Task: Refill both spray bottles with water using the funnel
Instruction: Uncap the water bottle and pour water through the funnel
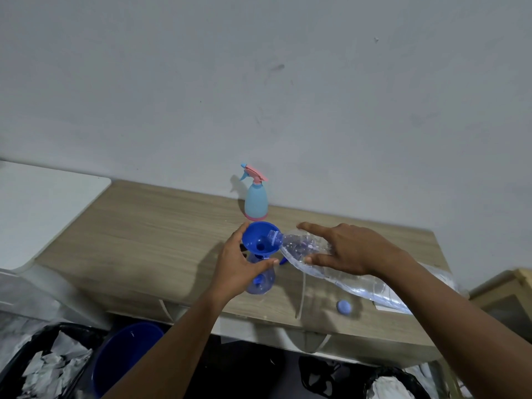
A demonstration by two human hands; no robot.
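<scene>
A blue funnel (260, 239) sits in the neck of a clear bluish spray bottle (262, 282) standing on the wooden table (149, 240). My left hand (236, 262) grips that bottle's neck just under the funnel. My right hand (342, 249) holds a large clear water bottle (299, 249), tipped so its mouth rests inside the funnel. A second spray bottle (256, 201), light blue with a pink trigger head and base, stands upright at the back by the wall.
A blue bottle cap (344, 307) lies near the table's front edge on the right. A small blue part (283, 261) lies beside the funnel. Below the table stand a blue bucket (126, 358) and black bins of paper (49, 367).
</scene>
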